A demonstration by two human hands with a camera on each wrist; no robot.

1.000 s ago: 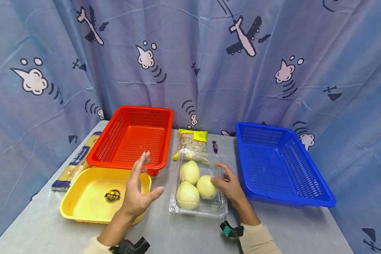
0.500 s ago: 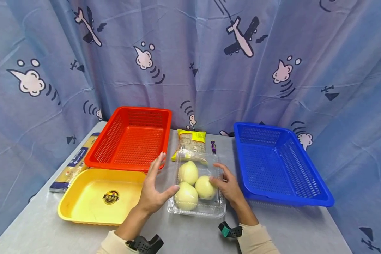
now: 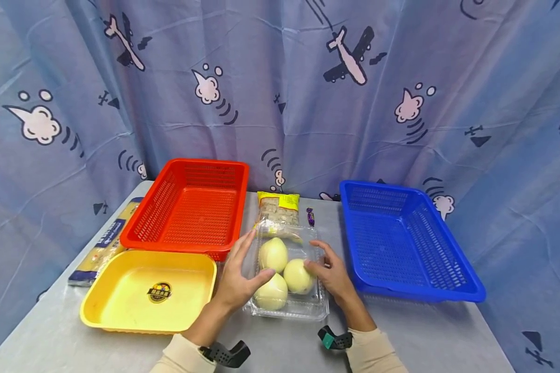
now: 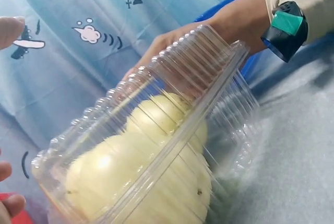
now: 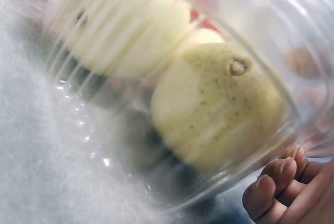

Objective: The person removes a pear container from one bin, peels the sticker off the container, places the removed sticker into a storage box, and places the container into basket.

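Both hands on the pear box [image 3: 287, 274], mid-desk [image 3: 284, 347].
Left hand [image 3: 238, 280] and right hand [image 3: 332, 274] cup its sides, fingers loosely spread (three pears inside). Around: red basket [image 3: 189, 207], yellow tray [image 3: 144, 290], blue basket [image 3: 403, 243], snack bag [image 3: 277, 204] behind.

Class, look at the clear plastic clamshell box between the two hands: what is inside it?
Inside the clear plastic clamshell box lie three pale yellow-green pears, packed close together under its ribbed lid. Their undersides are hidden, and the left hand covers part of one side.
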